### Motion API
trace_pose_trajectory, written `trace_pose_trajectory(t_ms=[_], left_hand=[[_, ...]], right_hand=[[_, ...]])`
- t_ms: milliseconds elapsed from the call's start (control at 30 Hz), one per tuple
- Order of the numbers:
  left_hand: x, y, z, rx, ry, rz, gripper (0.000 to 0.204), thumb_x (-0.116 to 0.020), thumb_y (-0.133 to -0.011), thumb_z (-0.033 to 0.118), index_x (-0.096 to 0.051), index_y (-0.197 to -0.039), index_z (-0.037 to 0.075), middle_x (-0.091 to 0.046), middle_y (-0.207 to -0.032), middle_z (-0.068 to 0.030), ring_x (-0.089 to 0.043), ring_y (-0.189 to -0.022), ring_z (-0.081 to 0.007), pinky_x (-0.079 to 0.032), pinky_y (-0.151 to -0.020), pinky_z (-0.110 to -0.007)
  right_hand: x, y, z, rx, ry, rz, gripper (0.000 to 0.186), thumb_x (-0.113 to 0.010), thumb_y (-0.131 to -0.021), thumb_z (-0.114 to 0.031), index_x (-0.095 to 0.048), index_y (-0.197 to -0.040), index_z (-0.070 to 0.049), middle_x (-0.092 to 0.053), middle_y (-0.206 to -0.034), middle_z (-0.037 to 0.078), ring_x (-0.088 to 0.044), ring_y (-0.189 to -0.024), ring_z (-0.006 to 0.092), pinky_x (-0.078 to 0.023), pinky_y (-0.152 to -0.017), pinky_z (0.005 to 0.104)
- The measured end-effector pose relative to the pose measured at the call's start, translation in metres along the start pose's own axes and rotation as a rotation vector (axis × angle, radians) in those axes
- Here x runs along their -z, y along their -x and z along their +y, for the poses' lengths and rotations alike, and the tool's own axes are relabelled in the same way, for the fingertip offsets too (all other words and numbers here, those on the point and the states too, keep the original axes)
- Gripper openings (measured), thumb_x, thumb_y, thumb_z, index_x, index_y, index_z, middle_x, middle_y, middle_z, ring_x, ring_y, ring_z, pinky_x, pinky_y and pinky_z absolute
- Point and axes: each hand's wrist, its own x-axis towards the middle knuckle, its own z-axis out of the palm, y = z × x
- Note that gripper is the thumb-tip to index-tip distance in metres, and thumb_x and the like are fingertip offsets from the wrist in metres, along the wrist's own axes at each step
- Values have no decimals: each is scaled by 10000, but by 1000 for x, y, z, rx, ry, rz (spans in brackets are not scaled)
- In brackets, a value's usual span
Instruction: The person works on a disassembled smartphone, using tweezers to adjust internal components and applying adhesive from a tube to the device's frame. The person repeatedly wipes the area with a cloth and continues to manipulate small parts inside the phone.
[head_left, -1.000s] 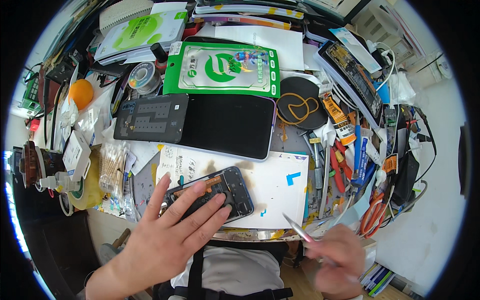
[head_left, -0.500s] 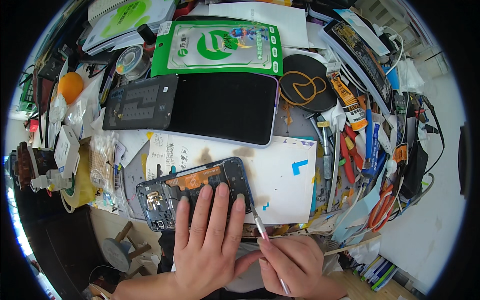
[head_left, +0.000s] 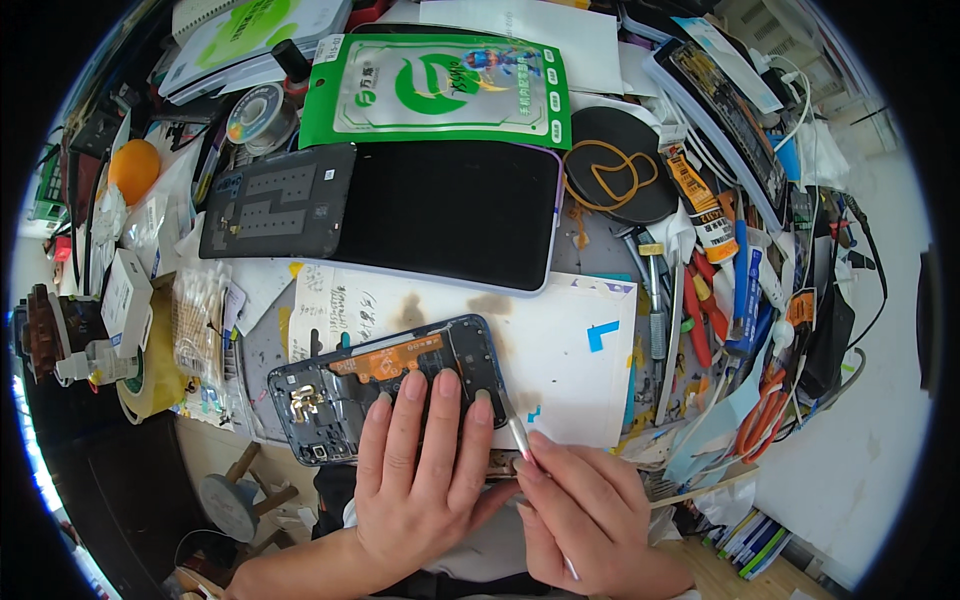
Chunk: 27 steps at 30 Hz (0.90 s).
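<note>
An opened phone (head_left: 340,388), its inner parts and an orange flex cable showing, lies tilted on a stained white card (head_left: 570,370). My left hand (head_left: 420,480) presses flat on it, fingers stretched and a little apart, hiding the phone's lower middle. In my right hand (head_left: 585,510) is a slim pen-like tool (head_left: 519,436) with a silver front part, pinched between thumb and fingers. The tool's tip meets the right short edge of the phone frame; what exactly it touches there is too small to tell.
Behind the card lie a black-screened phone (head_left: 450,215), a removed back cover (head_left: 275,200) and a green pouch (head_left: 440,90). Pliers (head_left: 697,310), an adhesive tube (head_left: 705,210) and orange-handled scissors (head_left: 762,410) crowd the right. Cotton swabs (head_left: 200,320) and yellow tape (head_left: 150,390) stand left.
My right hand has shifted its grip slightly up the tool, closer to the phone. The left hand stays on the phone, barely moved. The whole view has shifted slightly.
</note>
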Motion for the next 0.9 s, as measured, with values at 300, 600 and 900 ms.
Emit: trace_pose_trajectory(t_ms=[300, 600, 900], left_hand=[[0, 0, 0, -2, -7, -3, 626, -526, -1005, 515, -616, -1395, 33, -569, -1464, -238, -533, -1367, -452, -386, -1137, -578], [0, -1, -1, -4, 3, 2, 620, -521, -1013, 503, -610, -1397, 26, -576, -1452, -245, -541, -1355, -459, -395, -1126, -582], [0, -1, -1, -10, -8, 9, 613, -503, -1025, 504, -610, -1392, 25, -588, -1436, -245, -548, -1348, -459, -393, -1125, -586]], right_hand=[[1, 3, -1, -1, 39, -9, 240, -676, -925, -19, -728, -1142, 69, -722, -1159, 223, -716, -951, 357, -586, -816, 398], [4, 0, -5, -25, 36, -43, 256, -684, -917, -22, -726, -1156, 59, -725, -1160, 210, -709, -971, 341, -582, -820, 389], [7, 1, -6, -40, 35, -56, 277, -700, -897, -12, -723, -1164, 56, -725, -1173, 211, -711, -952, 333, -574, -818, 376]])
